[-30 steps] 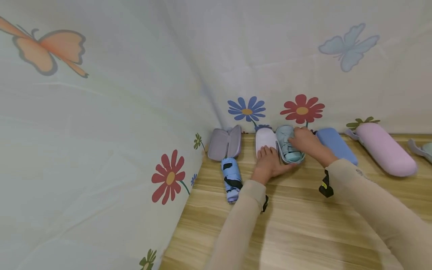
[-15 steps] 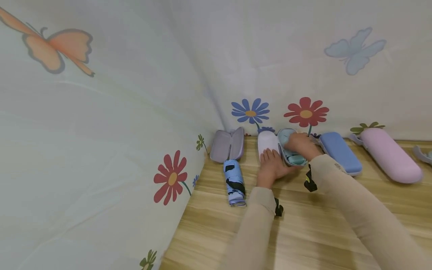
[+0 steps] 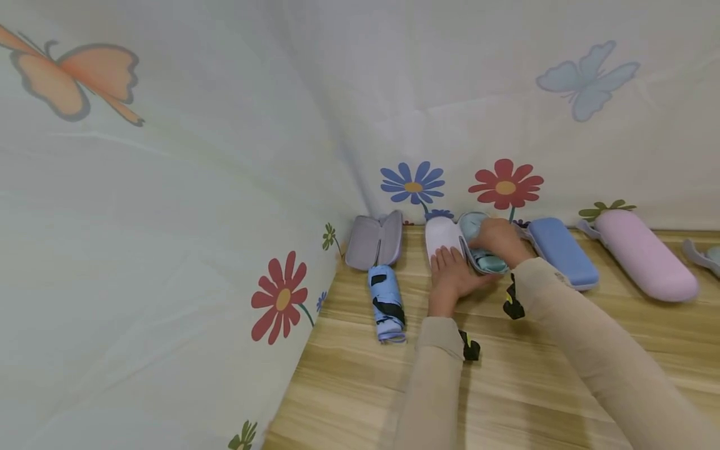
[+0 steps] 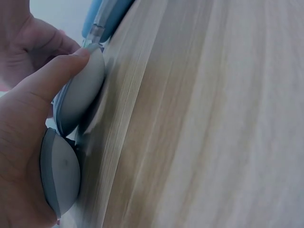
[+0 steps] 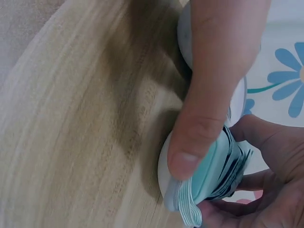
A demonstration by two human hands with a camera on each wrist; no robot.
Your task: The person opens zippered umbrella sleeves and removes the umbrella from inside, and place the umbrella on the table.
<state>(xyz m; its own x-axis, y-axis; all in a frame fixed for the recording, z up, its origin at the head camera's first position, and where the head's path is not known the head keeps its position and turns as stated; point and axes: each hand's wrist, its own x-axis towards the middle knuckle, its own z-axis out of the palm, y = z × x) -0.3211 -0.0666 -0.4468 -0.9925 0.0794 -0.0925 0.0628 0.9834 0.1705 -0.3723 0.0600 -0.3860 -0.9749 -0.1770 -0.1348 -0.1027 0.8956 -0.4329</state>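
An open zip case lies by the back wall in the head view, its white half (image 3: 441, 231) on the left. My left hand (image 3: 454, 275) rests on that half with fingers straight; its thumb (image 5: 185, 164) presses the near rim of the other half. In that right half lies a folded teal umbrella (image 5: 216, 164) with dark folds and a pale wrist cord at its end. My right hand (image 3: 500, 240) grips the umbrella from above, fingers curled about its side in the right wrist view. It hides much of the umbrella from the head camera.
To the left stands an open lavender case (image 3: 364, 244), with a folded blue umbrella (image 3: 388, 306) in front of it. A closed blue case (image 3: 564, 253), a pink case (image 3: 647, 256) and part of a green case (image 3: 713, 255) line the right. A flower-printed cloth (image 3: 315, 125) borders the wooden surface (image 3: 349, 387).
My right hand has moved left and slightly down over the teal umbrella, covering more of it, mostly in the first half second. My left hand stays on the white half.
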